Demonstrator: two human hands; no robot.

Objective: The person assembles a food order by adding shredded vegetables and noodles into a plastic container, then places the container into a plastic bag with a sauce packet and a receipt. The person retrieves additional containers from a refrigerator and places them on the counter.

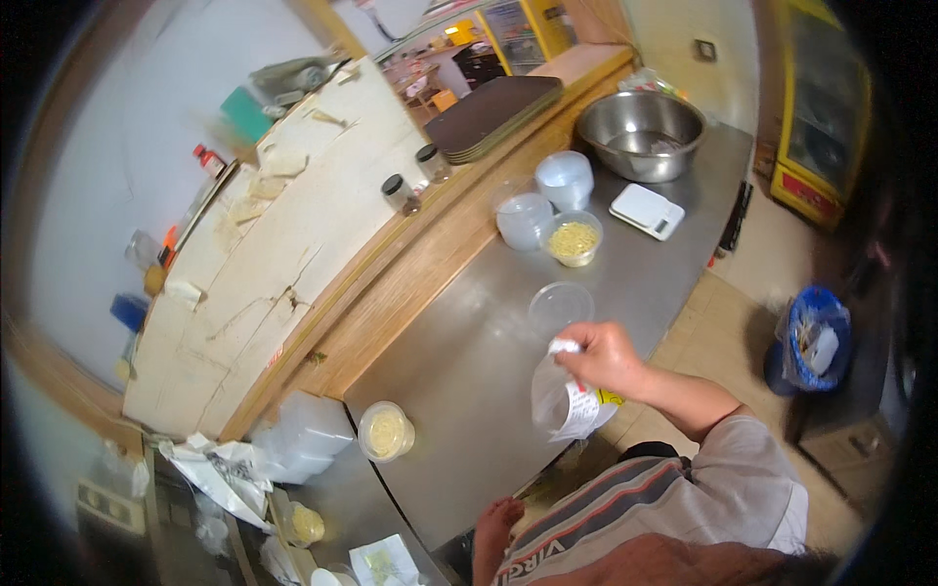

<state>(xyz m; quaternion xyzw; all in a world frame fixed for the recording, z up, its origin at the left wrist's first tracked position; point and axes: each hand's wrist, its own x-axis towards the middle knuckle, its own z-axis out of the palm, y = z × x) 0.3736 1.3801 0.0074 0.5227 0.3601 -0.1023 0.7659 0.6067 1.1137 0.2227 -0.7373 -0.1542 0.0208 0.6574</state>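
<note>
My right hand (608, 359) is closed on the gathered top of a clear plastic bag (549, 396), which hangs over the steel counter's near edge. The bag carries a white printed label and a yellow patch; its contents cannot be made out. My left hand (500, 516) is low beside the counter edge, fingers loosely apart, with nothing visible in it. Just beyond the bag a clear round lid (561, 309) lies on the counter. Behind that stands a clear tub of pale yellow shreds (573, 240). Another filled tub (386, 433) sits farther left.
Stacked clear tubs (525, 220), a white kitchen scale (646, 211) and a large steel bowl (640, 164) stand at the far right of the counter. A wooden ledge holds brown trays (496, 112) and dark-lidded jars (399, 193). A blue-lined bin (831, 311) is on the floor.
</note>
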